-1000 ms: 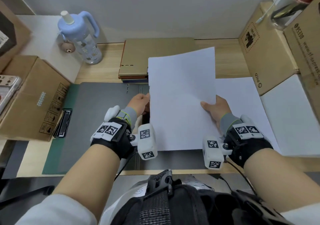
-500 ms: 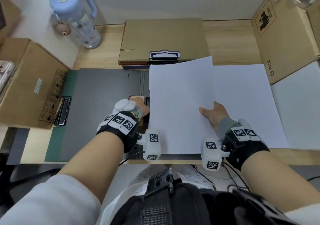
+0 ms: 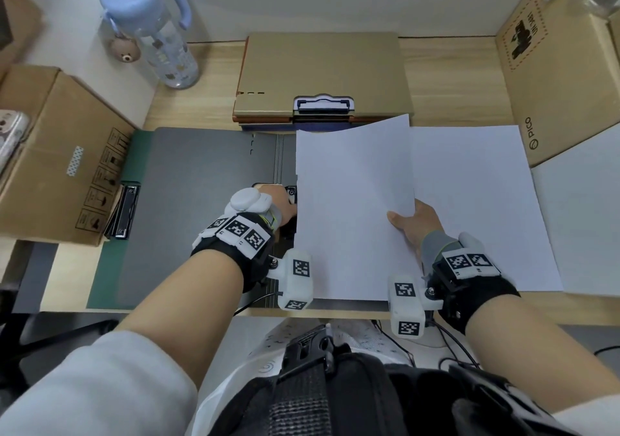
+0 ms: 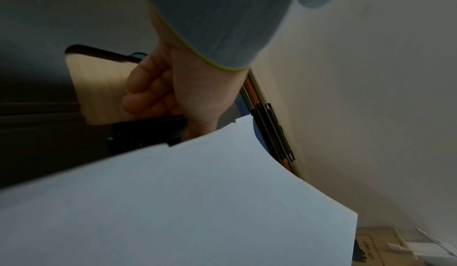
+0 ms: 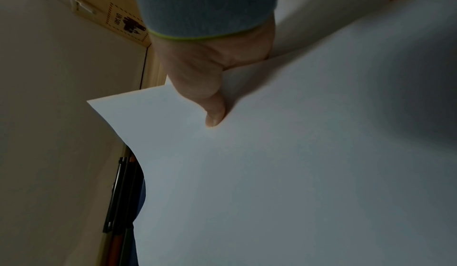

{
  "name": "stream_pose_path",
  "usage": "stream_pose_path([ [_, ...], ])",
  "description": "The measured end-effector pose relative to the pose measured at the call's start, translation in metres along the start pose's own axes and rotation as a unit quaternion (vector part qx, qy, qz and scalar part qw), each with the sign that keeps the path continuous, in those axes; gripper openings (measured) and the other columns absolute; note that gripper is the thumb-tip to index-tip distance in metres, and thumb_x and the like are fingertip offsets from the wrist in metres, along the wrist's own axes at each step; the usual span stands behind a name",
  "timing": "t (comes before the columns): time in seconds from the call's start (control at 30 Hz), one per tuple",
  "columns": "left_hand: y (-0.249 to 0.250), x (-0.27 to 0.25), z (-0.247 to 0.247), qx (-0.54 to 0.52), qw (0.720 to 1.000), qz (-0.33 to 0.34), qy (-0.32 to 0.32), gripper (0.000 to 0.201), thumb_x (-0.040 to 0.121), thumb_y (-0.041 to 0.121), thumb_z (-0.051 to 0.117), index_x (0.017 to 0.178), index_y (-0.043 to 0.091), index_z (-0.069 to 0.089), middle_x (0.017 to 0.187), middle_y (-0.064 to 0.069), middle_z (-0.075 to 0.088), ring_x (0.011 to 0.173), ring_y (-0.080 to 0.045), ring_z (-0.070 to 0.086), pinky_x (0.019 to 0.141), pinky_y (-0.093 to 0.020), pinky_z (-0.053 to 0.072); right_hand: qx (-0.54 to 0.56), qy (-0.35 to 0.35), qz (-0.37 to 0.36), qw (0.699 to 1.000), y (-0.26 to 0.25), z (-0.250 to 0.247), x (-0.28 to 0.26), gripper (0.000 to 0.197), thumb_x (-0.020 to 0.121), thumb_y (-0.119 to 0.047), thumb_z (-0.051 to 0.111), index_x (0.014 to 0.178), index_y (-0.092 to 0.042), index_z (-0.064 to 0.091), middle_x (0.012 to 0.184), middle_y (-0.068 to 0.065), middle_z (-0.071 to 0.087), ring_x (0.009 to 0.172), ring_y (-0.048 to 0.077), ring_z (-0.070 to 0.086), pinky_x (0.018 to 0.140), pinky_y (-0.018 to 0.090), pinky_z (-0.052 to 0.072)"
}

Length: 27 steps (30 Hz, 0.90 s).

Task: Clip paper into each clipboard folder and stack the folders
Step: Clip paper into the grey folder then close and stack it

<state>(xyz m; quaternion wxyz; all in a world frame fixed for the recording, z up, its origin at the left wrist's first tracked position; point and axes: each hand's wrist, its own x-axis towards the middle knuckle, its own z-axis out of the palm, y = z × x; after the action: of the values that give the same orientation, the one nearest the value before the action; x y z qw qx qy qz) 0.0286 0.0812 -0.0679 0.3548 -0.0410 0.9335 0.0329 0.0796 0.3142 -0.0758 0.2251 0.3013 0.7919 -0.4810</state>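
Your right hand [image 3: 411, 222] pinches the sheet of paper [image 3: 352, 207] at its right edge, thumb on top and fingers beneath, while your left hand [image 3: 275, 200] curls around the black clip [image 3: 291, 191] at the spine of the open grey folder [image 3: 201, 200], apparently pressing it open. Paper this thin is light and floppy; it already bows upward from your pinch, so keep hold near mid-edge and guide it flat. Its left edge sits just beside the clip, over the folder's right half. More loose sheets [image 3: 476, 207] lie to the right, and finished folders [image 3: 322, 76] are stacked behind.
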Motion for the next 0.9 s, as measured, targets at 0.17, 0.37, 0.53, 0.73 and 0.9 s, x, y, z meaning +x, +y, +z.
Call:
stream_pose_path([
  [0.17, -0.016, -0.002, -0.005, -0.078, 0.996, 0.032, -0.019, 0.036, 0.095, 0.024, 0.043, 0.061, 0.012, 0.039, 0.057, 0.0, 0.048, 0.06, -0.022, 0.052, 0.049, -0.021, 0.037, -0.001, 0.005, -0.009, 1.0, 0.0, 0.002, 0.0, 0.038, 0.091, -0.014, 0.058, 0.127, -0.004, 0.054, 0.125, 0.016, 0.061, 0.112, 0.034, 0.058, 0.095, 0.038, 0.045],
  [0.37, -0.02, -0.002, -0.005, -0.176, 0.982, 0.027, -0.059, 0.027, 0.095, 0.013, 0.041, 0.069, 0.008, 0.046, 0.06, -0.005, 0.06, 0.052, -0.018, 0.058, 0.053, -0.022, 0.048, -0.015, 0.013, -0.015, 1.0, 0.0, 0.005, -0.002, 0.037, 0.091, -0.016, 0.057, 0.127, -0.005, 0.054, 0.126, 0.015, 0.06, 0.113, 0.032, 0.057, 0.093, 0.035, 0.044],
  [0.53, -0.018, -0.002, -0.007, -0.14, 0.987, 0.026, -0.067, 0.03, 0.095, 0.017, 0.041, 0.07, 0.005, 0.052, 0.063, -0.007, 0.06, 0.061, -0.026, 0.06, 0.062, -0.026, 0.05, -0.017, 0.008, -0.018, 1.0, -0.001, 0.011, -0.006, 0.037, 0.091, -0.016, 0.058, 0.126, -0.005, 0.054, 0.125, 0.015, 0.061, 0.113, 0.033, 0.057, 0.097, 0.038, 0.045],
  [0.73, -0.018, 0.003, -0.002, -0.092, 0.995, 0.035, -0.034, 0.032, 0.094, 0.021, 0.042, 0.065, 0.009, 0.045, 0.066, -0.007, 0.056, 0.067, -0.023, 0.053, 0.071, -0.03, 0.048, -0.022, 0.002, -0.014, 1.0, -0.002, 0.017, -0.008, 0.038, 0.091, -0.017, 0.058, 0.127, -0.005, 0.053, 0.126, 0.014, 0.06, 0.114, 0.033, 0.057, 0.096, 0.036, 0.045],
  [0.9, -0.011, 0.003, 0.003, -0.021, 0.999, 0.025, 0.001, 0.043, 0.093, 0.034, 0.048, 0.058, 0.013, 0.035, 0.058, 0.0, 0.04, 0.062, -0.021, 0.046, 0.062, -0.026, 0.035, -0.024, 0.0, -0.008, 1.0, -0.003, 0.017, -0.008, 0.04, 0.091, -0.017, 0.057, 0.129, -0.005, 0.052, 0.128, 0.014, 0.059, 0.117, 0.032, 0.055, 0.096, 0.033, 0.043],
])
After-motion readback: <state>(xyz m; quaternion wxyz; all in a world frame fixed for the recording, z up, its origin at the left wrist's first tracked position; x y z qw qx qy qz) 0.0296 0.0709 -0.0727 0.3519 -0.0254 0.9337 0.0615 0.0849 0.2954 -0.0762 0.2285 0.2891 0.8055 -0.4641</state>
